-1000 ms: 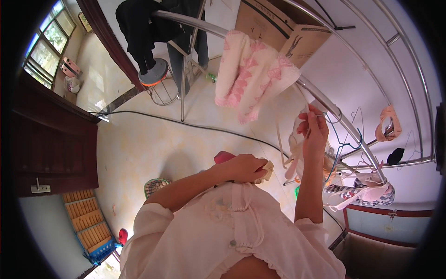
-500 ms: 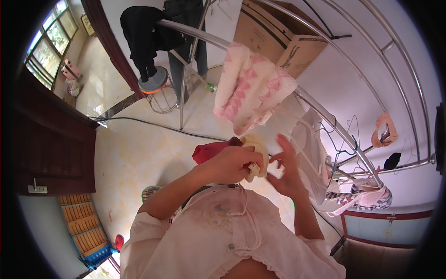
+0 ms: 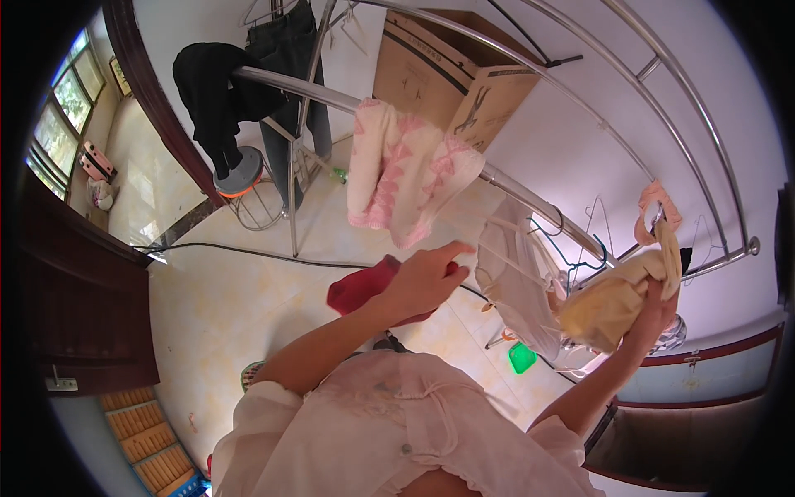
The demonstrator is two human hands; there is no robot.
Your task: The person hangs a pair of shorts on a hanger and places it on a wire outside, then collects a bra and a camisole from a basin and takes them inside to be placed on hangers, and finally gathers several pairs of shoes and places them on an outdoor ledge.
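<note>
My left hand (image 3: 422,282), low in the middle, is closed on a red cloth (image 3: 352,290) that droops to its left. My right hand (image 3: 654,306) is closed on a cream garment (image 3: 604,311), raised at the right beside the metal rack bar (image 3: 505,178). A white garment (image 3: 509,261) hangs under that bar, near a blue hanger (image 3: 571,257) and other wire hangers. A peach piece of clothing (image 3: 650,199) hangs just above the cream garment. A pink-patterned knit (image 3: 406,166) is draped over the bar above my left hand.
Black clothing (image 3: 207,99) and dark jeans (image 3: 277,58) hang at the upper left, by a round stool (image 3: 248,186). A cardboard box (image 3: 426,74) stands behind the rack. A black cable (image 3: 207,248) crosses the floor toward a green basin (image 3: 522,356). An open door (image 3: 91,298) is at the left.
My right hand has left my left hand and swung up to the right with the cream cloth. The red cloth stays in my left hand. The view has shifted slightly.
</note>
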